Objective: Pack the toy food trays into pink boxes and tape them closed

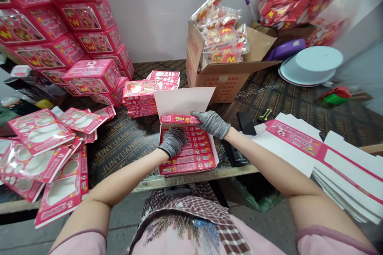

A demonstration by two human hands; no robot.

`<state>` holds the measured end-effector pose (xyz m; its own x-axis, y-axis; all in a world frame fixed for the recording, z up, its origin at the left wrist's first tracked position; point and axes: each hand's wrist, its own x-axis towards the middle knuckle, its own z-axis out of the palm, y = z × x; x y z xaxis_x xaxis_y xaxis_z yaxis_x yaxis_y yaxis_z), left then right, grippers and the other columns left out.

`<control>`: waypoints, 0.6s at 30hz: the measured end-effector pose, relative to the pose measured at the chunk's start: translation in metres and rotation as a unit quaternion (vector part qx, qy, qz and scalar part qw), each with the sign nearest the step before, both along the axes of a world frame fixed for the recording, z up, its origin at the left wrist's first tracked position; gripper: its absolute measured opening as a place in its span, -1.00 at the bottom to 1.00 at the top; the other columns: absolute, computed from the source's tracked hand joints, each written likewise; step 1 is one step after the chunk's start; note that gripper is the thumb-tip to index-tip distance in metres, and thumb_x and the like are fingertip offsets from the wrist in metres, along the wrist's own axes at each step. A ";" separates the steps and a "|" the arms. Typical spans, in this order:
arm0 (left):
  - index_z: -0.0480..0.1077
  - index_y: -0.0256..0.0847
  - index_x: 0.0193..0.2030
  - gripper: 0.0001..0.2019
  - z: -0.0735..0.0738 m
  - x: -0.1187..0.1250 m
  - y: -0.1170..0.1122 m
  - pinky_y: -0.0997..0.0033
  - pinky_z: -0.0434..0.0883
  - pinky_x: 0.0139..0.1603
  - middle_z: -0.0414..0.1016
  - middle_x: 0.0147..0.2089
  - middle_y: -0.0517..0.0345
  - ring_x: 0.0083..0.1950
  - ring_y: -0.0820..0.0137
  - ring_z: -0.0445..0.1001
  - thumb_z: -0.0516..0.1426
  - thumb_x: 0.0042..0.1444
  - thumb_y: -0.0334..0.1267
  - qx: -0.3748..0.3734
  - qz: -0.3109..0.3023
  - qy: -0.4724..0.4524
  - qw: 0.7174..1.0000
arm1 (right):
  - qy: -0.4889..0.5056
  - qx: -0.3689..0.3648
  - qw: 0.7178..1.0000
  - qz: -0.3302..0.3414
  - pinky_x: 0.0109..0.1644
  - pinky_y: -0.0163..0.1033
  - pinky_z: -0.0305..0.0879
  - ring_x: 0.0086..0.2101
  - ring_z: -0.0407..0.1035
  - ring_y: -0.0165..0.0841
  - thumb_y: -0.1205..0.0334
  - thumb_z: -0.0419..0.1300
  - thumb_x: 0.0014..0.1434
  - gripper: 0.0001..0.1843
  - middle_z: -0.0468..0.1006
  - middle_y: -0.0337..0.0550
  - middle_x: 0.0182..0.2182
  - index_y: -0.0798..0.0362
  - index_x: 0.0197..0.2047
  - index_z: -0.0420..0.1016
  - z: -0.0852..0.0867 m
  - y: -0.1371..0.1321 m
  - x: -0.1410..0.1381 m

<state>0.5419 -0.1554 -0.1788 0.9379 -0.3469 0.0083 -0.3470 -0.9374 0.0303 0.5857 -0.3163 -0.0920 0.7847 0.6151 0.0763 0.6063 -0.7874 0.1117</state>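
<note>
An open pink carton (216,151) with its white lid flap (185,99) raised stands at the table's front edge. A row of small narrow pink boxes (185,166) fills it, packed on edge. My left hand (174,142), in a grey knitted glove, reaches down into the carton at its left side; its fingertips are hidden inside. My right hand (213,123), gloved alike, is closed on the right end of one small pink box (176,119), which lies across the carton's back, in front of the raised flap.
Behind stands a cardboard box (221,85) of clear-wrapped packets. Stacked pink cartons (89,42) rise at the left, above loose window-cut sleeves (42,131). More small boxes (140,97) are piled behind the carton. Flat carton blanks (299,143) lie right, near a pale blue stool (318,63).
</note>
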 end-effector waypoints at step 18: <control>0.50 -0.46 0.07 -0.64 0.007 -0.020 0.057 0.15 0.46 0.20 0.60 0.04 -0.30 0.10 0.08 0.57 0.10 0.29 -0.23 -0.042 0.047 -0.019 0.998 | -0.038 -0.115 0.991 -0.063 -0.10 -0.06 0.53 -0.12 0.62 -0.07 0.51 -0.07 0.36 -0.50 0.66 0.23 -0.06 0.23 0.30 0.38 -0.005 0.029 -0.017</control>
